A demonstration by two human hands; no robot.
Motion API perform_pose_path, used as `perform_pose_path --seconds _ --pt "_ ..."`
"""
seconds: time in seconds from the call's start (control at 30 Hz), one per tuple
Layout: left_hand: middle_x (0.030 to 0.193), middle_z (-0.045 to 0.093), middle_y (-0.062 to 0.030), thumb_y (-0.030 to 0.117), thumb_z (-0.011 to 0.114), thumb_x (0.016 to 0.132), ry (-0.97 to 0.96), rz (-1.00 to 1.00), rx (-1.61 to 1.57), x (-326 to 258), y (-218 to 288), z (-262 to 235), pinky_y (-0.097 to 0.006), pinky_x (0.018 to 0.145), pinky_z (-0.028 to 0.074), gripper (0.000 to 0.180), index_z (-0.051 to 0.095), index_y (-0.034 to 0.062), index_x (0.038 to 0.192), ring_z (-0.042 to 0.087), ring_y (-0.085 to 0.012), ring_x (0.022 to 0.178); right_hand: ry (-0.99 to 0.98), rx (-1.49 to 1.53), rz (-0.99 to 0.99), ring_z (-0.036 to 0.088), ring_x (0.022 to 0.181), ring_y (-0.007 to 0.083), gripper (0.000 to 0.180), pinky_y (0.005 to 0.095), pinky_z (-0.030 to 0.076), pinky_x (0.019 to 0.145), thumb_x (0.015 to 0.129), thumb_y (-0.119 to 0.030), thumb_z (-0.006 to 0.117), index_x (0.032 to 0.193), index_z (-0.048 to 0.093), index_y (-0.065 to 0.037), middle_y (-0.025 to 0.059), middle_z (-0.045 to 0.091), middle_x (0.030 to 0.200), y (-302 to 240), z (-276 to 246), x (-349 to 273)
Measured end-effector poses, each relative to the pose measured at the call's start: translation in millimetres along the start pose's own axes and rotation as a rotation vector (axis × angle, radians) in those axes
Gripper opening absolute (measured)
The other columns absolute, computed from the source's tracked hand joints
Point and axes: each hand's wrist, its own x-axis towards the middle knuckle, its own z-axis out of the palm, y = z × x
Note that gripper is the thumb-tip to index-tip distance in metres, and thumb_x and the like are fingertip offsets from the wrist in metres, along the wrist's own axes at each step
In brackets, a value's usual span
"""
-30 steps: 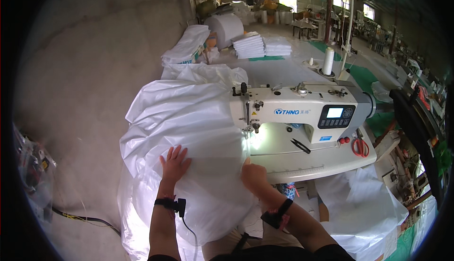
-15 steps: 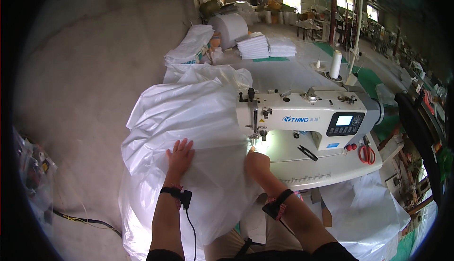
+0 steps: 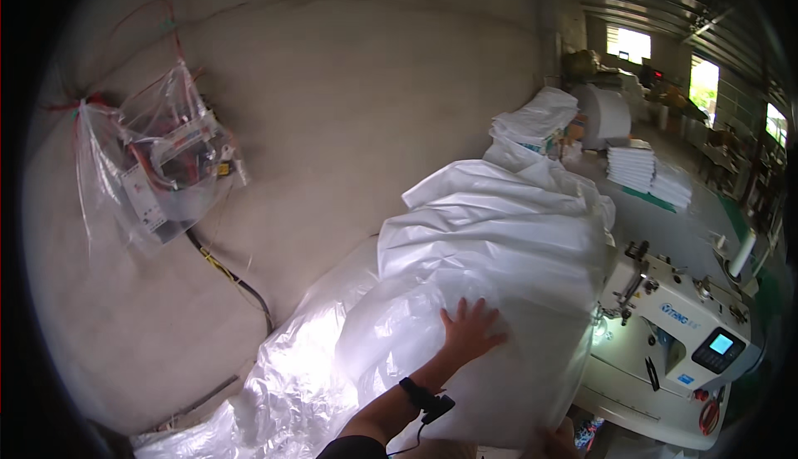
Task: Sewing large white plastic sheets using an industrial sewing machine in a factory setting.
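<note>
My left hand [image 3: 474, 331] lies flat with fingers spread on a large white plastic sheet [image 3: 532, 376]. The sheet is heaped in folds beyond the hand and runs to the needle end of a white sewing machine [image 3: 690, 309] on the right. Low in the view, by the sheet's near edge, my right hand [image 3: 555, 442] shows only in part, dark and blurred. Its fingers cannot be made out. Black thread snips [image 3: 652, 373] rest on the machine bed, and red-handled scissors [image 3: 708, 417] lie near its right end.
Clear shiny plastic [image 3: 307, 368] spreads along the left, beside the wall. An electrical box in a clear bag [image 3: 166, 168] hangs there with a black cable [image 3: 237, 280]. Folded white stacks [image 3: 632, 168] and a large white roll [image 3: 605, 117] stand at the back.
The view has swung left, so the machine now sits farther right. My right hand has left the needle area and come down to the sheet's near edge. My left hand stays spread on the sheet.
</note>
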Motion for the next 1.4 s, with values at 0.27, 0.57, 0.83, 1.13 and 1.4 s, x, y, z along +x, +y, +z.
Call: perform_pose_path --seconds 0.27,0.57,0.83,1.13,1.4 --pt "0.136 0.037 -0.0028 0.053 0.037 0.086 0.044 0.158 0.077 61.4 -27.9 32.0 -0.073 0.089 0.017 0.051 0.042 0.0286 0.13 0.025 -0.0368 0.128 -0.495 -0.161 -0.307 0.053 0.101 0.0194 0.062 0.0317 0.045 0.087 0.07 -0.024 0.077 0.12 0.05 -0.002 0.0115 0.056 0.113 -38.5 87.7 2.2" --pt "0.139 0.034 -0.0021 0.053 0.04 0.085 -0.089 0.178 0.068 110.0 -28.2 27.6 -0.072 0.089 0.017 0.049 0.045 0.0297 0.128 0.025 -0.0372 0.129 -0.548 -0.023 0.408 0.053 0.105 0.0215 0.056 0.0322 0.041 0.091 0.078 -0.026 0.067 0.122 0.047 0.002 0.013 0.056 0.115 -33.9 78.8 -38.1" --pt "0.135 0.038 -0.0028 0.045 0.045 0.084 -0.311 0.121 0.201 90.6 -1.5 -26.4 -0.071 0.091 0.02 0.043 0.05 0.0255 0.123 0.031 -0.0334 0.126 -0.403 -0.308 0.374 0.06 0.086 0.02 0.054 0.0296 0.047 0.076 0.081 -0.045 0.06 0.115 0.056 -0.002 0.0113 0.061 0.103 15.8 64.2 -71.8" --pt "0.084 0.061 -0.0112 0.035 0.062 0.076 -0.078 0.312 -0.282 -123.5 71.6 -46.5 -0.042 0.071 0.046 0.031 0.061 0.006 0.09 0.059 -0.0299 0.082 -0.027 0.333 0.053 0.06 0.081 0.0194 0.038 0.034 0.049 0.074 0.09 -0.029 0.051 0.105 0.057 0.006 0.0109 0.062 0.097 35.7 64.3 -71.8" --pt "0.095 0.056 -0.0132 0.031 0.062 0.076 0.258 0.374 -0.018 -185.1 103.3 -10.8 -0.044 0.068 0.046 0.029 0.06 0.005 0.088 0.058 -0.0347 0.082 -0.034 0.398 0.151 0.061 0.084 0.0203 0.036 0.0338 0.05 0.072 0.09 -0.03 0.051 0.106 0.057 0.001 0.0101 0.061 0.096 43.7 59.6 -85.4"
